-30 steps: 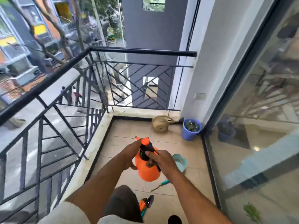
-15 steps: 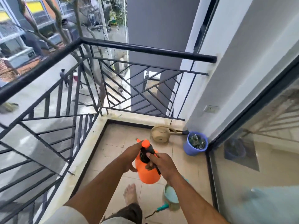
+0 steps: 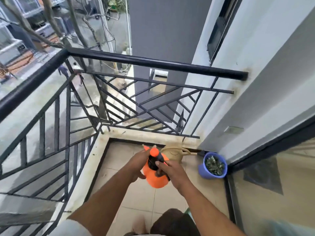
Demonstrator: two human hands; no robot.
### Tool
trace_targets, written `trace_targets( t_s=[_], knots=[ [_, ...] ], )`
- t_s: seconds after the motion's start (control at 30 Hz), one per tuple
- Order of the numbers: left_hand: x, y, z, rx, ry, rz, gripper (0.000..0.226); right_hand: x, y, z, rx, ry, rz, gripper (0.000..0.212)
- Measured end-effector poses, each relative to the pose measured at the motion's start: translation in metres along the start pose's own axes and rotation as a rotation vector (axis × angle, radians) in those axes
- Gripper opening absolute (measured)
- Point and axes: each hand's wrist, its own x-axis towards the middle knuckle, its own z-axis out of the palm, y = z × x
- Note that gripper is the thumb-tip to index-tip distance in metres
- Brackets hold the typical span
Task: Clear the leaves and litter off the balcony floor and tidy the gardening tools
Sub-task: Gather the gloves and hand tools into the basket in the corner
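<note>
Holding one orange sprayer bottle (image 3: pixel 156 176) upright above the floor tiles (image 3: pixel 141 196), its nozzle pointing away toward the far-left corner, the left hand (image 3: pixel 139 165) cups its side while the right hand (image 3: pixel 171 171) grips the black handle. Beyond, along the floor's far edge, stand one beige watering can (image 3: pixel 173 153) and, in the far-right corner, one blue bucket (image 3: pixel 202 172) full of leaves.

The tiled balcony floor (image 3: pixel 139 198) is carrying a beige watering can (image 3: pixel 173 153) lying near the far edge, and a blue pot (image 3: pixel 202 171) is standing in the corner beside it.
</note>
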Motion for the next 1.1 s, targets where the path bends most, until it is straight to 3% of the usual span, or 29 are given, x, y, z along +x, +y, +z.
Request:
trace_targets(
  t_s=[0.13,0.33,0.63,0.77,0.97,1.1],
  knots=[
    [0.04,0.019,-0.009,-0.062,0.027,-0.014,0.04,0.045,-0.017,-0.008,-0.038,0.06,0.006,0.035],
    [0.099,0.043,-0.023,-0.089,0.084,-0.049,0.046,0.137,-0.016,-0.033,-0.239,0.088,-0.027,0.05],
    [0.235,0.052,-0.032,-0.29,0.272,-0.218,0.049,0.285,0.011,-0.065,-0.485,-0.148,-0.051,0.027],
    [0.308,0.039,-0.025,-0.531,0.345,-0.31,0.031,0.347,0.049,-0.072,-0.653,-0.238,-0.024,0.016],
    [0.411,0.021,-0.023,-0.764,0.232,-0.368,0.03,0.438,0.129,-0.074,-0.996,-0.281,0.011,0.025],
    [0.495,-0.028,-0.041,-0.748,0.214,-0.423,0.026,0.501,0.184,-0.073,-1.24,-0.354,-0.018,0.024]
  ],
)
